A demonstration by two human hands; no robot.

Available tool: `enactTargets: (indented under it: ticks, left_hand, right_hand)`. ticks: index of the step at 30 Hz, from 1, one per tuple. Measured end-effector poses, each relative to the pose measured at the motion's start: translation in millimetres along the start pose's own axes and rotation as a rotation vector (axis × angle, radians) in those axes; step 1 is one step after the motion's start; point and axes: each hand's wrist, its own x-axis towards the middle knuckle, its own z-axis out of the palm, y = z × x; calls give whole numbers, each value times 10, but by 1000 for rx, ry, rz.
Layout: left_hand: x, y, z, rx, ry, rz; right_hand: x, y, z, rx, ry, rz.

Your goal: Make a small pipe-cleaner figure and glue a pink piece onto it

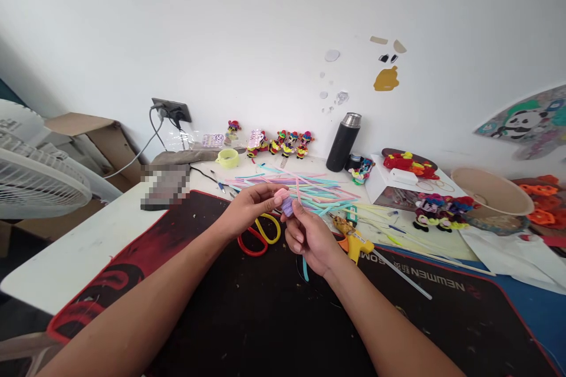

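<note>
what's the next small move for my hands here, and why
Probably bend the pink stem down onto the piece with the right hand: the stem seems to stand up loose by the right thumb, while the left hand pinches the piece's pink end and can steady it.

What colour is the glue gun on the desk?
The glue gun is mostly yellow, best seen in the head view.

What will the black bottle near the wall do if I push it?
The black bottle stands tall and narrow, so a push near its silvery cap could tip it. Once down, its round body would probably roll. Its smooth, straight wall looks rigid, unlikely to dent easily.
</note>
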Motion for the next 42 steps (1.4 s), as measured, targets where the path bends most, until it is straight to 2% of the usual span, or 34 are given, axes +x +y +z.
enactTargets:
  ticks: [4, 10, 22, 34, 42]
  left_hand:
    - [7, -13, 16, -50, -38, 25]
    - [28, -82, 25, -95, 16, 37]
    - [1, 12, 108, -38, 10, 19]
    - [0, -29, 119, 14, 10, 60]
    - [-7, -35, 102, 214, 75, 69]
  right_hand:
    - [-3, 6, 7, 2, -20, 0]
    - [-12, 18, 25, 12, -38, 8]
    - [9, 38, 26, -36, 0, 0]
    - [16, 93, 28, -87, 8, 9]
    - [7, 95, 28, -97, 22, 8]
